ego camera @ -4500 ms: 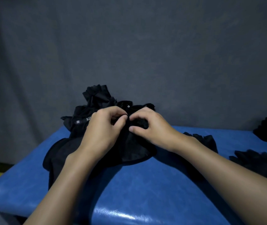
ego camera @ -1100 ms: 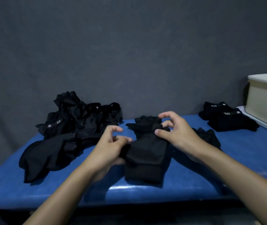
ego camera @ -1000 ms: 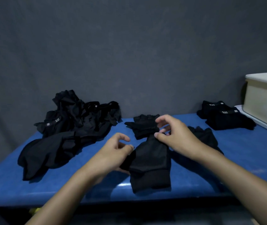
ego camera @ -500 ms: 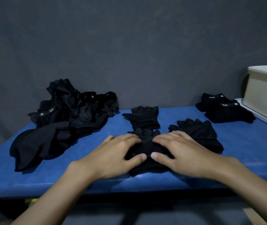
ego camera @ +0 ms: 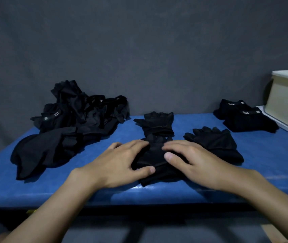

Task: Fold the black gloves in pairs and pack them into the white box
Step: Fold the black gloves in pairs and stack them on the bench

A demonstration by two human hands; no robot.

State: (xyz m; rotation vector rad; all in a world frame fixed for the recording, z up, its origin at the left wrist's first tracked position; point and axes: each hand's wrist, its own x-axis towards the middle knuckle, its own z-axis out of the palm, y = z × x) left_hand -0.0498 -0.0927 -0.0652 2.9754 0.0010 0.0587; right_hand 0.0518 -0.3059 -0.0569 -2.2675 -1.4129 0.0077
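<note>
The black glove pair lies at the blue table's near edge under both hands, left hand and right hand pressing it with straight fingers, white box well apart at right. 1 second ago, fingers pinched it.

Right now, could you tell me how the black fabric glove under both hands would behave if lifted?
Probably floppy: the black fabric glove lies flattened under the left hand and right hand. Likely light and unlikely to roll, being soft cloth.
</note>
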